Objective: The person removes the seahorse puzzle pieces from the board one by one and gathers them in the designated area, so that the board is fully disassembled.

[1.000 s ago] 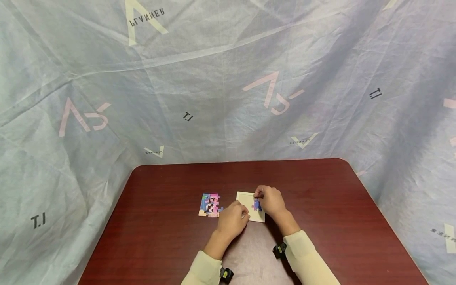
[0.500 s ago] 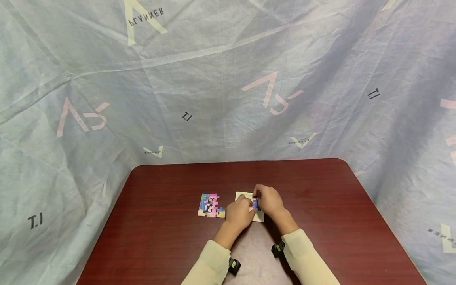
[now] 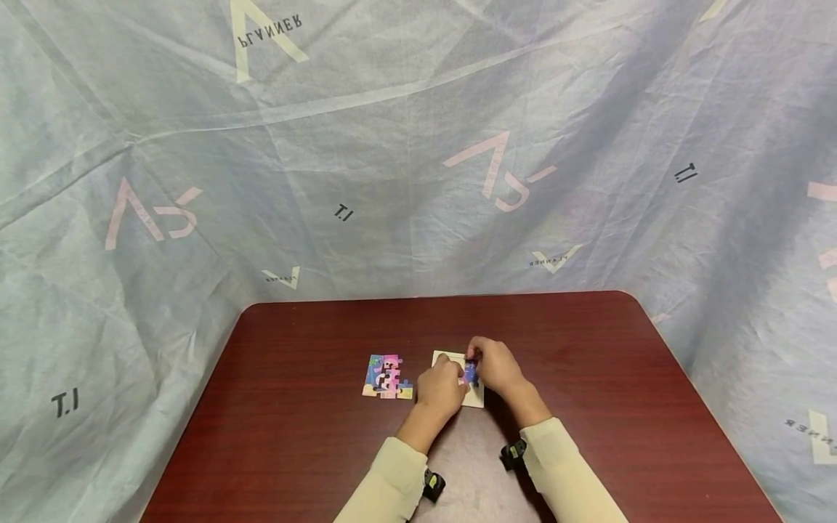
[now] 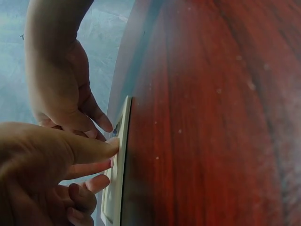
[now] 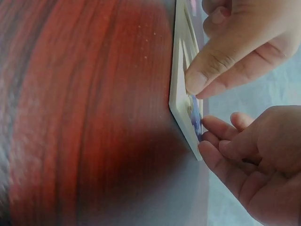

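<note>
A pale shallow puzzle tray (image 3: 476,399) lies on the table, with blue and purple jigsaw pieces (image 3: 470,372) along its right side. My left hand (image 3: 440,385) reaches over the tray from the left. Its thumb and index finger pinch at the inner edge of the pieces, as the right wrist view shows. From the right, my right hand (image 3: 495,369) bends its thumb and fingers around the outer edge of the blue pieces (image 5: 195,117) near the tray's corner. The hands partly cover both tray and pieces.
Left of the tray, several joined jigsaw pieces (image 3: 389,378) with a pink and blue cartoon picture lie on the dark red table (image 3: 314,436). Grey printed cloth (image 3: 392,145) hangs behind and beside the table. Each wrist wears a small black camera.
My left hand has moved right and forward, from the tray's left edge onto the blue and purple pieces. My right hand stays almost in place at the tray's right side.
</note>
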The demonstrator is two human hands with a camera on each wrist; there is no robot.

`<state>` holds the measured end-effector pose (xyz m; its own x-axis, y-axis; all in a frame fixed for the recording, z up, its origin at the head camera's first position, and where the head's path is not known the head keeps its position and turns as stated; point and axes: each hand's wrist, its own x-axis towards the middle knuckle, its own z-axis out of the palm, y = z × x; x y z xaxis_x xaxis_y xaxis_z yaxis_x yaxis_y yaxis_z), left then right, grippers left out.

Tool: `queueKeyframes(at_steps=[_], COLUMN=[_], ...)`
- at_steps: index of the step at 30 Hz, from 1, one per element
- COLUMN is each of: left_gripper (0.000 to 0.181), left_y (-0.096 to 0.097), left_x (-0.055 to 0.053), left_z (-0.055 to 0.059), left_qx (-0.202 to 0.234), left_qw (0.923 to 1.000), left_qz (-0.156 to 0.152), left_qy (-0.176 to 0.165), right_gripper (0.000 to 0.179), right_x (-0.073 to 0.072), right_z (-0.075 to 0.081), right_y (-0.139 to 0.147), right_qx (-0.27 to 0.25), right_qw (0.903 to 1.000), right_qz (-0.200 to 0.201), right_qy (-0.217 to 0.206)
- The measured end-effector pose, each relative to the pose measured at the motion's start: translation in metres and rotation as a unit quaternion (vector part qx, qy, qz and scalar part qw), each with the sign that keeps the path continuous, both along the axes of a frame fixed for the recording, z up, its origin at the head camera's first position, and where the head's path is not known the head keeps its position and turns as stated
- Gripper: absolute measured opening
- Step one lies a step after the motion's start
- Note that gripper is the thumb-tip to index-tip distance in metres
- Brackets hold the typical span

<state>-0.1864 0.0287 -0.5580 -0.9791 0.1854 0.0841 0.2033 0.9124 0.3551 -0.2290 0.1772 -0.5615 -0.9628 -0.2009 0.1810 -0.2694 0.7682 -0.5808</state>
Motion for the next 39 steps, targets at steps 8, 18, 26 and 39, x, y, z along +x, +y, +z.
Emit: queueKeyframes(at_steps=[8, 18, 26, 39], left_gripper=[0.011, 0.013, 0.014, 0.016], left_y=[0.001, 0.002, 0.002, 0.001], left_x=[-0.001, 0.001, 0.001, 0.004], left_z=[0.001, 0.001, 0.0, 0.001], left_qx=[-0.005, -0.004, 0.008, 0.011], left_qw=[1.0, 0.9999, 0.9999, 0.9996], left_qz=[0.0, 0.003, 0.007, 0.021], left_qy=[0.006, 0.011, 0.012, 0.013], right_gripper=[0.028, 0.013, 0.004, 0.006], right_x=[-0.002, -0.003, 0.0, 0.0], right_z=[-0.003, -0.003, -0.002, 0.008], right_y=[0.002, 0.005, 0.007, 0.007], right_qx=[-0.028, -0.013, 0.043, 0.088], right_qw=[0.9994, 0.9999, 0.9974, 0.9866], right_qz=[0.02, 0.005, -0.028, -0.042], right_qy=[0.008, -0.005, -0.049, -0.131])
